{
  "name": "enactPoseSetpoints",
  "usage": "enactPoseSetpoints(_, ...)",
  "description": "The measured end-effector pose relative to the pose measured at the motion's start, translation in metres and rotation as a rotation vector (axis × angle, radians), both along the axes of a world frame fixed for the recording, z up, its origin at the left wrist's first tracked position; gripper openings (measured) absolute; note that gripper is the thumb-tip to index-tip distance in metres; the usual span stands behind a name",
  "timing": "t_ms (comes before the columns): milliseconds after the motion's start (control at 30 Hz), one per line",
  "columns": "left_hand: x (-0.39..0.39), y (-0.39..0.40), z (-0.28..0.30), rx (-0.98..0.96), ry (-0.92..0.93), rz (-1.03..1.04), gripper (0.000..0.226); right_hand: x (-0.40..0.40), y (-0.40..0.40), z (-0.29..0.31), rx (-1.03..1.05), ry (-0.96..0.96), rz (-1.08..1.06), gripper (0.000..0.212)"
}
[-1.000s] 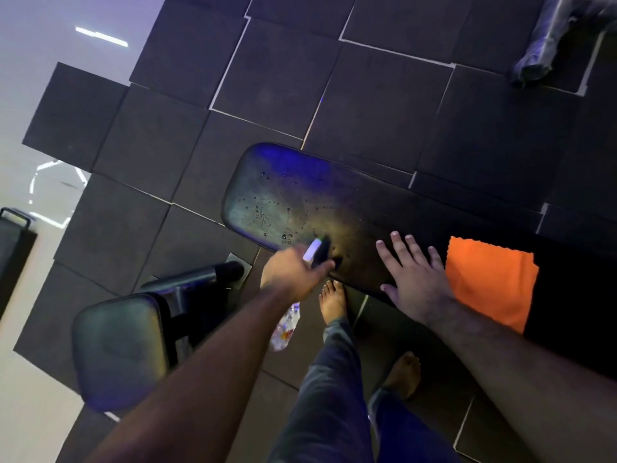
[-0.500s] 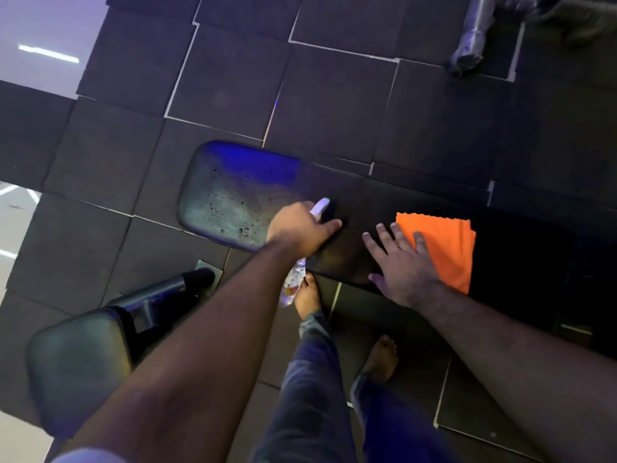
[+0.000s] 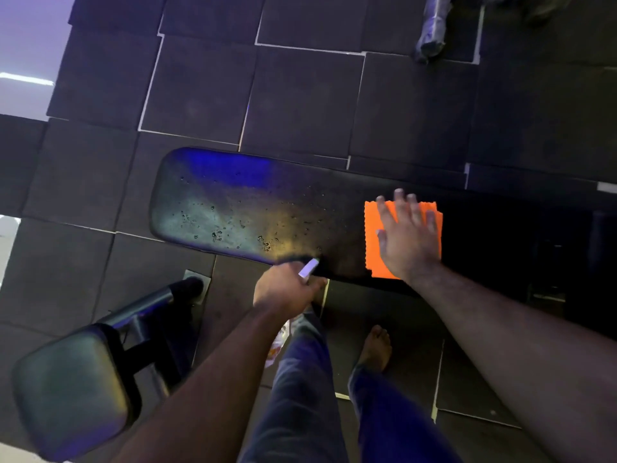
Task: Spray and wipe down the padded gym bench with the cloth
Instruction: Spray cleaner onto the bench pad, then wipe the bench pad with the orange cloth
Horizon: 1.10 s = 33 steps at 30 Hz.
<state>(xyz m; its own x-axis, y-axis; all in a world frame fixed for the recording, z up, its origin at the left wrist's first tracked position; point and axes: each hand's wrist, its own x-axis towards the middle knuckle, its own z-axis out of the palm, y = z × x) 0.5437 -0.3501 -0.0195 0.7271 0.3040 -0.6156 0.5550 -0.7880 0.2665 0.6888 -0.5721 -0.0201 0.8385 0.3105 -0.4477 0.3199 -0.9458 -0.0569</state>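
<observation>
The black padded bench [image 3: 233, 202] lies across the middle of the view, its left half speckled with spray droplets. My left hand [image 3: 287, 290] is closed on a spray bottle [image 3: 309, 267] at the bench's near edge; the white nozzle sticks out above my fingers and the clear body hangs below my hand. An orange cloth [image 3: 375, 252] lies flat on the bench to the right. My right hand [image 3: 405, 235] is spread flat over the cloth, fingers apart.
A second black padded seat [image 3: 70, 385] on a metal frame stands at the lower left. Dark rubber floor tiles [image 3: 300, 101] surround the bench. My bare feet and trouser legs are just below the bench edge. A grey wrapped object [image 3: 432, 31] lies at the top right.
My right hand moved right from the bare pad onto the orange cloth. My left hand pulled the spray bottle back from the bench top to its near edge.
</observation>
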Motion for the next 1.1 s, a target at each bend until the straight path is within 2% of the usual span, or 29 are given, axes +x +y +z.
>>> enactPoseSetpoints(67,0.012,0.001,0.003,-0.009,-0.093,0.072,0.056,0.008,-0.001,-0.001,-0.025,-0.053,-0.318,0.092)
enactPoseSetpoints(133,0.032,-0.002,0.01,-0.037,-0.195,0.15,0.052,0.017,-0.006,0.0,-0.018,-0.007,-0.666,0.109)
enactPoseSetpoints(167,0.043,-0.006,0.015,-0.05,-0.254,0.168,0.049,0.02,-0.011,0.001,0.001,0.031,-0.803,0.108)
enactPoseSetpoints(233,0.065,-0.018,0.026,-0.092,-0.379,0.189,0.043,0.021,-0.022,0.001,0.069,0.094,-0.961,0.082)
enactPoseSetpoints(300,0.084,-0.025,0.035,-0.162,-0.49,0.235,0.039,0.018,-0.024,0.001,0.195,0.139,-0.981,0.048)
enactPoseSetpoints(367,0.104,-0.038,0.043,-0.219,-0.597,0.238,0.033,0.014,-0.031,0.004,0.36,0.176,-0.976,0.024)
enactPoseSetpoints(500,0.135,-0.074,0.059,-0.323,-0.762,0.23,0.027,-0.004,-0.06,0.016,0.698,0.216,-1.017,0.023)
enactPoseSetpoints(633,0.146,-0.116,0.067,-0.415,-0.845,0.206,0.026,-0.039,-0.105,0.028,0.857,0.107,-1.104,0.027)
enactPoseSetpoints(733,0.15,-0.145,0.062,-0.42,-0.786,0.167,0.043,-0.066,-0.136,0.034,0.857,0.057,-1.186,0.038)
enactPoseSetpoints(833,0.146,-0.16,0.049,-0.384,-0.658,0.132,0.06,-0.087,-0.159,0.033,0.809,0.081,-1.178,0.046)
enactPoseSetpoints(900,0.142,-0.16,0.038,-0.374,-0.62,0.119,0.077,-0.096,-0.167,0.032,0.82,0.095,-1.121,0.047)
enactPoseSetpoints(1033,0.12,-0.139,0.019,-0.44,-0.554,0.059,0.126,-0.103,-0.156,0.04,0.838,0.156,-0.96,0.043)
enactPoseSetpoints(1100,0.098,-0.121,0.015,-0.506,-0.465,0.077,0.13,-0.102,-0.139,0.049,0.87,0.221,-0.854,0.04)
